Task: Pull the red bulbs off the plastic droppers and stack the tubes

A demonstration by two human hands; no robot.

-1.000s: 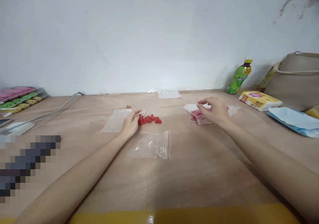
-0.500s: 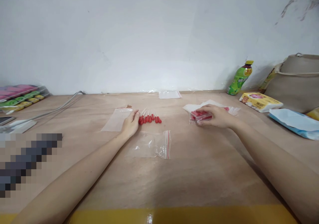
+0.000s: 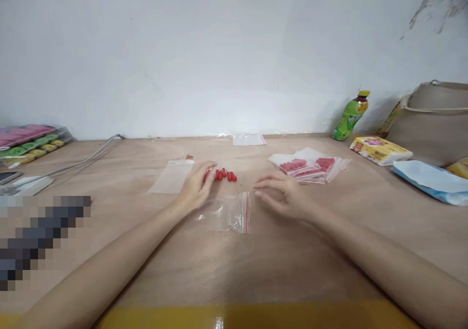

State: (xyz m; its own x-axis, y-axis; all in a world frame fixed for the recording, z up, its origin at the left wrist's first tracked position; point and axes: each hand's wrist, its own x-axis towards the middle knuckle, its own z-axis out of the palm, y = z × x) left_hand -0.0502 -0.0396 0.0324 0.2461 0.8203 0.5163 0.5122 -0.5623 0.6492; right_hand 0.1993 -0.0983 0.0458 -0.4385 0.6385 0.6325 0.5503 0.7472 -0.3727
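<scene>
My left hand [image 3: 197, 186] is at the left end of a row of thin pale sticks with red tips [image 3: 228, 174], its fingers partly covering them. Its fingers look apart, and I see nothing held in it. To the right, my right hand [image 3: 283, 193] hovers with fingers spread and nothing in them, beside the sealing end of a clear zip bag [image 3: 234, 212]. That bag lies flat in front of the sticks. Beyond my right hand is a pile of zip bags with red-tipped pieces inside [image 3: 310, 167]. Another flat zip bag [image 3: 170, 175] lies left of my left hand.
A whitish bag [image 3: 249, 139] lies by the wall. At right stand a green bottle [image 3: 351, 117], a yellow tissue pack [image 3: 380, 150], a blue-white packet [image 3: 431, 180] and a beige bag [image 3: 427, 122]. A grey cable [image 3: 91, 159] and colourful packs [image 3: 32, 141] are at left.
My right hand has let go of the bags of red pieces and moved left and nearer, towards the clear bag. My left hand has shifted slightly right over the sticks.
</scene>
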